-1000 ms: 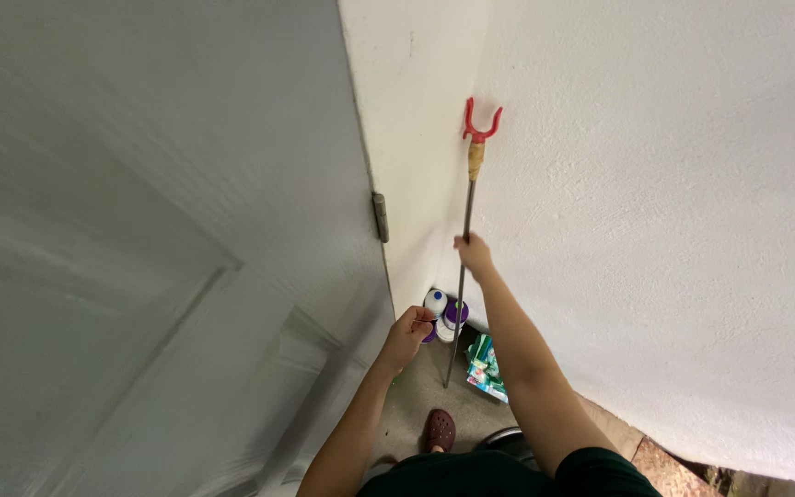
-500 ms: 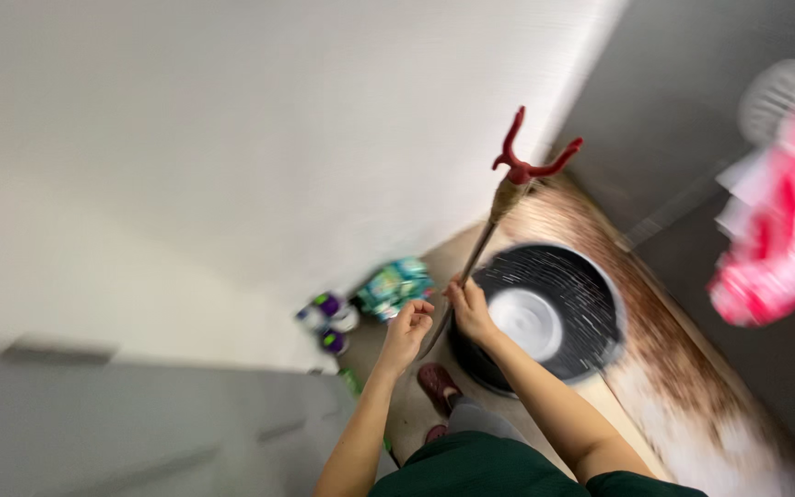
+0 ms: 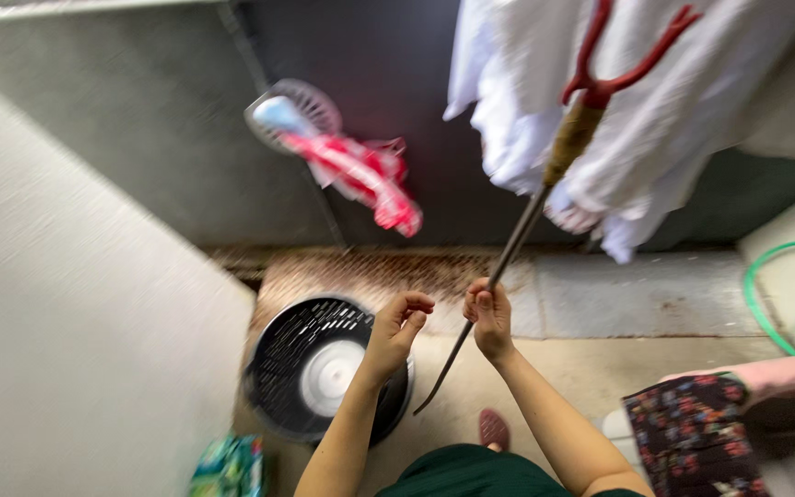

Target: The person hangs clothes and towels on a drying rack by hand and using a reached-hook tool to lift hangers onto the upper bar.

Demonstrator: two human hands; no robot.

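Note:
My right hand (image 3: 490, 317) grips a thin metal pole (image 3: 513, 241) near its lower part. The pole slants up to the right and ends in a red forked hook (image 3: 614, 55) on a tan wrapped neck. That fork sits in front of hanging white laundry (image 3: 692, 101). My left hand (image 3: 394, 331) hovers just left of the pole with fingers curled, holding nothing I can see. Below my left hand stands a black round basket (image 3: 279, 368) with a white disc inside.
A red and white item (image 3: 360, 175) hangs on a white round hanger in the back. A pale wall (image 3: 66, 350) fills the left. A green hose (image 3: 784, 304) lies coiled at right. Another person in floral cloth (image 3: 692, 433) is at lower right. A green packet (image 3: 227, 469) lies on the floor.
The view swung from the wall corner to the drying area. My right hand lifted the pole off the wall and carried it round, so its fork points at the white laundry.

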